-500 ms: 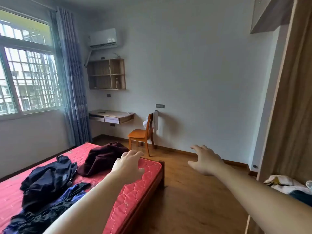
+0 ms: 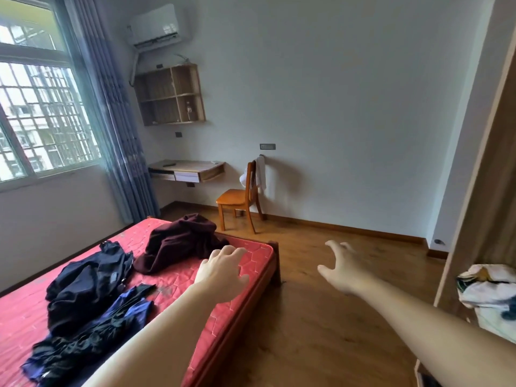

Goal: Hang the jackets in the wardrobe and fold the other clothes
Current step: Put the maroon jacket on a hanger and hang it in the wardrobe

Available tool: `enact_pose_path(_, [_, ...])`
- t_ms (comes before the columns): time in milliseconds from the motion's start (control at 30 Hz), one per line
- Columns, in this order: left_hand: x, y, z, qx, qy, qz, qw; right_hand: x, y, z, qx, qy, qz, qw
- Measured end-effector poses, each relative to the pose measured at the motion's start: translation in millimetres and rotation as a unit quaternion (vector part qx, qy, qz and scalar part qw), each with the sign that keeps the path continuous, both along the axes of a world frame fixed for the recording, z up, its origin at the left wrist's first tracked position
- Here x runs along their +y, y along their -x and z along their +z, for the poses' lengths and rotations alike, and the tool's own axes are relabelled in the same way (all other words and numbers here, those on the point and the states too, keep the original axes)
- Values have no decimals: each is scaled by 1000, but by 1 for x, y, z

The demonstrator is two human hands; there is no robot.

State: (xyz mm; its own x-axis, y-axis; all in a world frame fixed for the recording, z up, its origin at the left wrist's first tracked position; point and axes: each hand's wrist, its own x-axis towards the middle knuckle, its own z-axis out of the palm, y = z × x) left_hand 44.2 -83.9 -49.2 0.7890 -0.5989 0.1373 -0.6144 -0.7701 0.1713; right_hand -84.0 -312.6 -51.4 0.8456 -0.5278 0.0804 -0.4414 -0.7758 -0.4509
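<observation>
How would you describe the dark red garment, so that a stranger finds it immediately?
Look at the red mattress under the window. Three crumpled garments lie there; the maroon garment is farthest, nearest the wooden chair. The black garment and blue garment lie closer.

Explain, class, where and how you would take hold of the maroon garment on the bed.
Pinch the raised bunched fold at the top of the maroon garment, coming from above on its near right side, where the open left hand is closest. It lies crumpled, so collar and sleeves cannot be told apart.
</observation>
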Motion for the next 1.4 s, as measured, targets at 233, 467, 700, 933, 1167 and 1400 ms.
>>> enact_pose_path(233, [-90, -97, -8, -7, -6, -23, 1000, -76, -86, -6, -7, 11, -8, 1000])
enact_pose_path(467, [-166, -215, -26, 39, 9, -34, 999, -153, -194, -10, 16, 35, -27, 999])
enact_pose_path(700, [-251, -291, -29, 39, -13, -71, 997, -230, -265, -12, 39, 64, -43, 996])
enact_pose_path(933, [-354, -373, -38, 31, -34, -59, 997, -337, -352, -25, 43, 56, -22, 997])
enact_pose_path(1167, [-468, -461, -34, 35, -50, -14, 998, -467, -456, -34, 51, 1, 17, 999])
enact_pose_path(1400, [-535, -553, -35, 50, -45, 38, 997, -528, -575, -24, 46, 26, 101, 993])
